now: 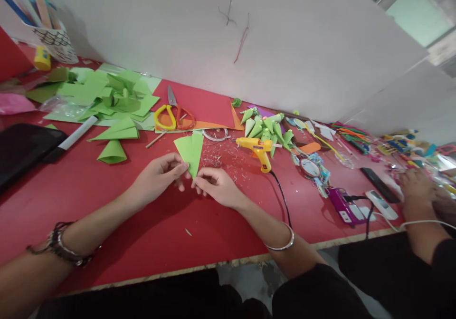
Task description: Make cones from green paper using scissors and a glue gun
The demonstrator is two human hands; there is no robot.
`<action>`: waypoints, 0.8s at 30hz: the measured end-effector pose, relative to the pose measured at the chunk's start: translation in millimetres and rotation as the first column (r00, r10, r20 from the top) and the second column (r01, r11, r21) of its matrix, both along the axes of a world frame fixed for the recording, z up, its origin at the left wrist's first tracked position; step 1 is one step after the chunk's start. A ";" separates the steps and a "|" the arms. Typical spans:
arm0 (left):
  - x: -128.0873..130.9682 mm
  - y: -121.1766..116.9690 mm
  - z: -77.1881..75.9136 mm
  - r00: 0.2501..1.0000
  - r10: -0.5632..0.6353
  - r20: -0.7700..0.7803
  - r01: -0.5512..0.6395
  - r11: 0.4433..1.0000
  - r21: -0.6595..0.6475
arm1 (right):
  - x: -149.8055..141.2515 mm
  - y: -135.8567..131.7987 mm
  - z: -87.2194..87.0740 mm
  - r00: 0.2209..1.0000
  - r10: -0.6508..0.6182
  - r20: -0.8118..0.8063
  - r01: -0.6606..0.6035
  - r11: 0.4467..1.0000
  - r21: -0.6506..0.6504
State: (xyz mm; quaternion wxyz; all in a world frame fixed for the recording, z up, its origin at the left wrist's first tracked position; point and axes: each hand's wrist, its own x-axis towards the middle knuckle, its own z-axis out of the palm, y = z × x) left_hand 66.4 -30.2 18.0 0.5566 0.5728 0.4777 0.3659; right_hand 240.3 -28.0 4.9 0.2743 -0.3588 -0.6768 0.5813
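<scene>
A green paper piece [193,151], fan-shaped and narrowing toward the bottom, is held up just above the red tabletop. My left hand [164,174] pinches its left edge between thumb and fingers. At its lower tip, my right hand [216,185] has thumb and fingers closed on the same paper. Left of my hands lie a rolled green paper cone [112,152] and a folded green sheet [119,130]. To the right, a yellow glue gun [261,151] rests on the table with its black cord running to the front edge.
Scissors [173,112] and a pile of green paper [103,93] lie behind. Finished green cones [265,128] cluster at the back. Rightward are a purple power strip [345,207], a black phone [379,185] and a co-worker's hands [418,186]. A dark flat object [26,150] lies left.
</scene>
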 end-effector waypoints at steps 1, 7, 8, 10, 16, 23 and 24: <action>0.4 0.1 0.0 1.000 -0.001 0.000 0.001 1.000 0.000 | 0.0 0.1 -0.4 1.000 -0.002 0.001 0.002 1.000 0.002; 0.8 0.8 -1.9 1.000 -0.006 -0.010 0.006 1.000 0.028 | 0.0 0.8 1.1 1.000 0.005 0.000 -0.005 0.999 0.046; 0.5 0.9 -2.5 1.000 -0.005 -0.012 0.005 0.999 0.036 | 0.0 0.8 1.8 1.000 0.010 -0.005 -0.010 0.998 0.058; -0.1 1.0 -3.2 1.000 -0.006 -0.013 0.007 0.998 0.058 | 0.1 0.7 3.3 1.000 0.027 -0.012 -0.026 0.997 0.071; 1.6 -0.7 0.7 0.998 -0.062 -0.015 0.063 0.995 0.072 | -0.5 0.9 3.0 1.000 0.006 -0.005 -0.006 1.000 -0.001; 3.4 -5.1 2.8 0.989 -0.082 -0.119 0.094 0.991 0.093 | 0.2 1.2 -0.5 0.999 -0.013 0.034 0.012 1.000 0.011; 3.1 -5.9 2.6 0.987 -0.061 -0.150 0.078 0.991 0.110 | 0.6 0.8 -0.2 0.999 0.000 0.047 0.000 1.000 0.013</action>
